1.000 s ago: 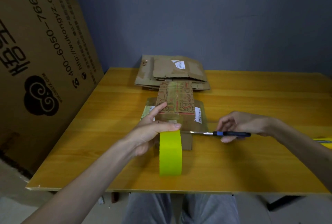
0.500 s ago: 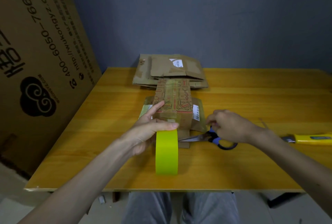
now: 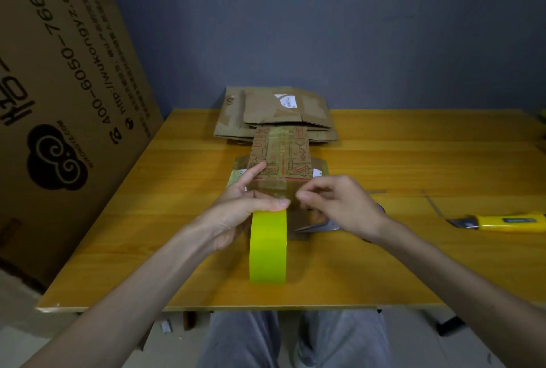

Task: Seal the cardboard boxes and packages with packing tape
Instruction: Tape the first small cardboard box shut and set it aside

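A small printed cardboard box lies on a flat package in the middle of the yellow table. Clear tape runs along its top. A yellow-green tape roll stands on edge just in front of it. My left hand grips the roll, with the thumb across its top and the forefinger stretched onto the box. My right hand pinches the tape strip between thumb and forefinger at the box's near end. The scissors lie on the table under that hand, only the blades showing.
A stack of flattened cardboard boxes sits behind the small box, against the blue wall. A yellow utility knife lies at the right. A large printed cardboard sheet leans at the table's left side. My knees are below the front edge.
My right hand set the scissors down on the table and moved left to the tape at the box's near end. My left hand stayed on the roll.
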